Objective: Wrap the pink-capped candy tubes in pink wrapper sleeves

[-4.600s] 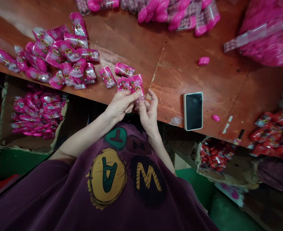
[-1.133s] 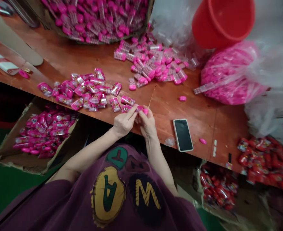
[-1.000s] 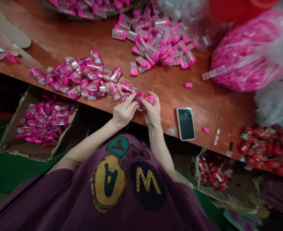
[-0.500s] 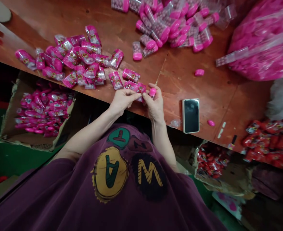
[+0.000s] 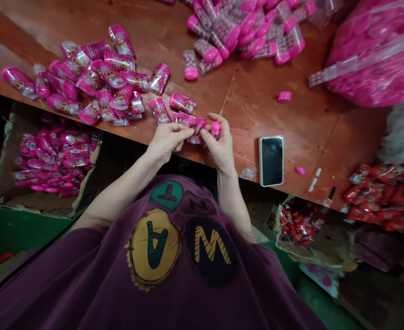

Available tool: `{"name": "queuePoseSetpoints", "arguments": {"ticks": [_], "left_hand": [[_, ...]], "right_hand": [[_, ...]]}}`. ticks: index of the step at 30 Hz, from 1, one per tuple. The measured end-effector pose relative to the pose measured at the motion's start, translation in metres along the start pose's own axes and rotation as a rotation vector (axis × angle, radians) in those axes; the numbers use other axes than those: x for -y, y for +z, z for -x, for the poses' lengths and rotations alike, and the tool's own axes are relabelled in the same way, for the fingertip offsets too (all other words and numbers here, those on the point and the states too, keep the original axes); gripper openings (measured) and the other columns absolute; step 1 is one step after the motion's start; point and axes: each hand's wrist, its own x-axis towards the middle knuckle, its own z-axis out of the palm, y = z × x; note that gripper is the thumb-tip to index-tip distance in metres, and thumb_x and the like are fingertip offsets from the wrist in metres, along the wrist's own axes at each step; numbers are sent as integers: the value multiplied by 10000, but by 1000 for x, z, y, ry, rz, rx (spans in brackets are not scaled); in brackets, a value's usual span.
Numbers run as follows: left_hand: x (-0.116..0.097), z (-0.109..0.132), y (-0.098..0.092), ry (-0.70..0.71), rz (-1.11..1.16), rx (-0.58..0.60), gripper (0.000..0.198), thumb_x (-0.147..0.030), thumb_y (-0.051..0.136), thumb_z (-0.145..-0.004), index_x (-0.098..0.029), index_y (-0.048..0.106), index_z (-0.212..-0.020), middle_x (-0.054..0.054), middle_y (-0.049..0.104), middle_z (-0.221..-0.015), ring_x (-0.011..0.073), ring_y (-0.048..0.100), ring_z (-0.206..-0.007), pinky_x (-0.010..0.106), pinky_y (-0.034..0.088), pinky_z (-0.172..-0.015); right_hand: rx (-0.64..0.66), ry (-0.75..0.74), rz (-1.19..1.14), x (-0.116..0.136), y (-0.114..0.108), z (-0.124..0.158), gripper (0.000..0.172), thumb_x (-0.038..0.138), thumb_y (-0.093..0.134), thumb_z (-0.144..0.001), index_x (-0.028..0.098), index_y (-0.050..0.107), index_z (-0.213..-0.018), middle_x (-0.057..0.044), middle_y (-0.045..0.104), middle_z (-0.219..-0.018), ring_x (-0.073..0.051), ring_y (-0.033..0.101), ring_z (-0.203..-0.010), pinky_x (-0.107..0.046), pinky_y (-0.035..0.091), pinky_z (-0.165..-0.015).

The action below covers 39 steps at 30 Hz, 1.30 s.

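My left hand (image 5: 167, 142) is closed, thumb and fingertips pinching a flat pink printed sleeve (image 5: 197, 123) near the table's front edge. My right hand (image 5: 221, 149) pinches the same sleeve from the other side with its thumb. Tucked in the curled fingers of that hand is a small tube with a pink cap (image 5: 215, 128); most of its body is hidden. Just beyond the left fingers lie pink-sleeved candy tubes, one (image 5: 182, 103) on its side and another (image 5: 159, 111) tilted. Farther left is a heap of such sleeved tubes (image 5: 109, 73).
Unsleeved tubes of pink balls (image 5: 226, 30) are piled at the back, beside a big bag of pink pieces (image 5: 367, 59). A phone (image 5: 271, 161) lies right of my hands, near loose pink caps (image 5: 284, 96). Cardboard boxes (image 5: 74, 201) stand below the edge; red packets (image 5: 382, 197) lie far right.
The view has shifted slightly, so the table's contents sit a little higher and more to the left. Both hands keep hold of the sleeve, which now looks more spread between them.
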Motion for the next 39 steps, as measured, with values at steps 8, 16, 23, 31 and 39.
{"name": "queuePoseSetpoints", "arguments": {"ticks": [8, 16, 23, 31, 39], "left_hand": [[6, 2, 0, -86, 205, 125, 234, -203, 823, -863, -151, 651, -713, -69, 528, -525, 19, 392, -355, 197, 251, -400], [0, 0, 2, -119, 111, 96, 319, -171, 787, -921, -150, 606, -660, -63, 503, -472, 15, 376, -335, 198, 235, -400], [-7, 4, 9, -199, 318, -52, 389, -159, 753, -966, -169, 519, -656, -76, 502, -526, 0, 351, -366, 185, 248, -404], [-5, 5, 16, -259, 376, -65, 369, -208, 757, -972, -179, 516, -693, -86, 492, -542, 4, 356, -362, 190, 266, -402], [3, 6, 18, -195, 268, -33, 411, -267, 777, -963, -185, 515, -658, -81, 490, -500, 20, 382, -364, 216, 278, -418]], "right_hand": [[-104, 46, -137, 3, 4, 6, 632, 596, 854, -822, 348, 536, -1309, 56, 618, -893, -95, 562, -687, -254, 553, -642], [-68, 148, -166, 14, -7, -1, 562, 580, 871, -802, 336, 605, -1233, 68, 596, -822, -74, 490, -600, -218, 459, -527], [-69, 269, -335, 16, -4, 23, 581, 617, 697, -923, 415, 532, -1442, 24, 683, -1025, -122, 612, -730, -288, 580, -605], [-162, 60, -43, 6, 27, 44, 738, 699, 634, -957, 440, 319, -1573, -48, 665, -1247, -198, 695, -976, -391, 656, -816], [-145, 71, -15, 5, 26, 45, 653, 691, 668, -940, 367, 410, -1444, -36, 698, -1154, -188, 697, -968, -368, 625, -821]]}}
